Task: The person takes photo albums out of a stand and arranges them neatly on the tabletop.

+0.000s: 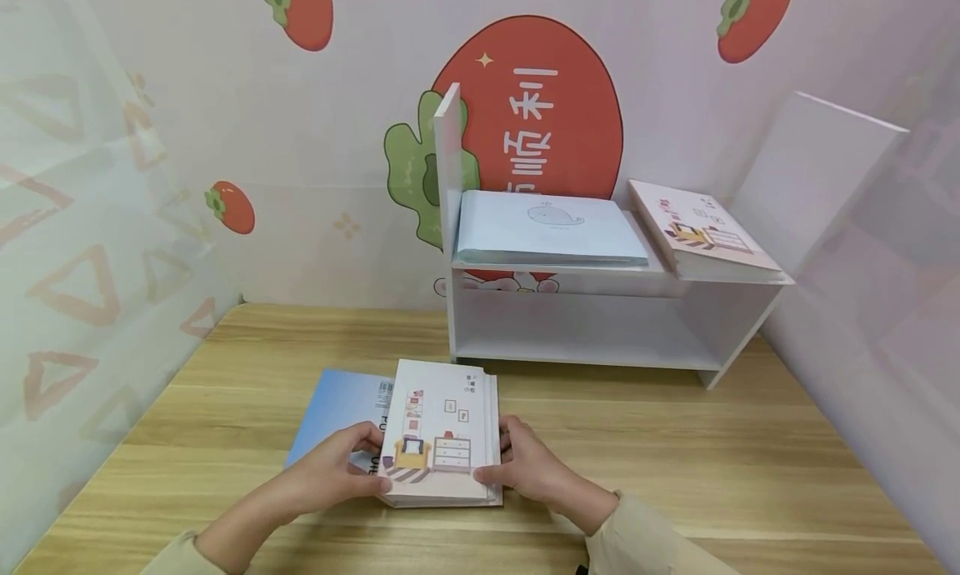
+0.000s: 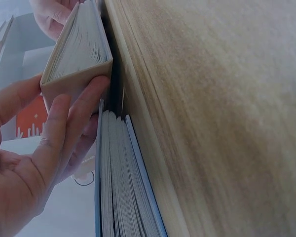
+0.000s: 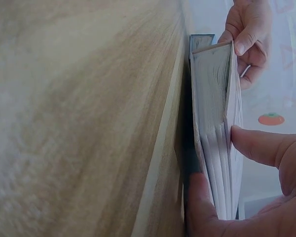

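A thick album (image 1: pixel 431 425), its pale cover printed with an armchair and drawers, is between my two hands near the table's front. My left hand (image 1: pixel 341 467) grips its spine side; in the left wrist view, fingers (image 2: pixel 91 94) press along the spine. My right hand (image 1: pixel 528 467) holds the opposite page edge, thumb on the cover and fingers lower down, as the right wrist view shows. A blue album (image 1: pixel 330 408) lies flat on the table, partly covered by the pale one and my left hand.
A white desktop shelf (image 1: pixel 585 329) stands at the back right. On its upper board lie a light-blue whale album (image 1: pixel 551 225) and another pale illustrated album (image 1: pixel 705 229). The wooden table (image 1: pixel 675 475) meets a printed curtain (image 1: pixel 322 225) behind.
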A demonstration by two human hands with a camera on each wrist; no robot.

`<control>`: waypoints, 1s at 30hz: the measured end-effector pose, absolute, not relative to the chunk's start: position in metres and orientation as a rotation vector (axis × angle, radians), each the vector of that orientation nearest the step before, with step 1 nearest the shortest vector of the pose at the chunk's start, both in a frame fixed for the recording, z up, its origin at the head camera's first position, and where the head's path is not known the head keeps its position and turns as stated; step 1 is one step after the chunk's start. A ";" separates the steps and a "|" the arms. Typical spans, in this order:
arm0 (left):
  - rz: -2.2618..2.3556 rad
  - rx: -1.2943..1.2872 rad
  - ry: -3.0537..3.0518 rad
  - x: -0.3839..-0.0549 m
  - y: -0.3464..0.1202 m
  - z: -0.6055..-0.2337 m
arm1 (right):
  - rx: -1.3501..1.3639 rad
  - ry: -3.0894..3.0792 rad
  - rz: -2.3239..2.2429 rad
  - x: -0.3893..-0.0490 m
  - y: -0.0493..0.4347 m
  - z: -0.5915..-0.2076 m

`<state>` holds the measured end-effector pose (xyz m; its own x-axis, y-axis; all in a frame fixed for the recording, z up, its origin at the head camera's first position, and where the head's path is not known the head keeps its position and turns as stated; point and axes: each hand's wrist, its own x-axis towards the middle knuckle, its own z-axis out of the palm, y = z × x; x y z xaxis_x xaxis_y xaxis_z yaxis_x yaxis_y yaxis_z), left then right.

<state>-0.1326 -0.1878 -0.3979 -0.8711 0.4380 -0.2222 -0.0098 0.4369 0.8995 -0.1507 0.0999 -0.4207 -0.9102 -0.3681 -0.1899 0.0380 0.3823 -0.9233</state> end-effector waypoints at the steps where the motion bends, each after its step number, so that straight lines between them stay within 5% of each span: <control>1: 1.426 0.365 2.273 -0.132 -0.187 -0.398 | -0.289 2.290 -1.526 -0.151 0.100 -0.421; 30: 1.340 0.414 2.374 -0.132 -0.185 -0.401 | -0.307 2.543 -1.231 -0.149 0.095 -0.417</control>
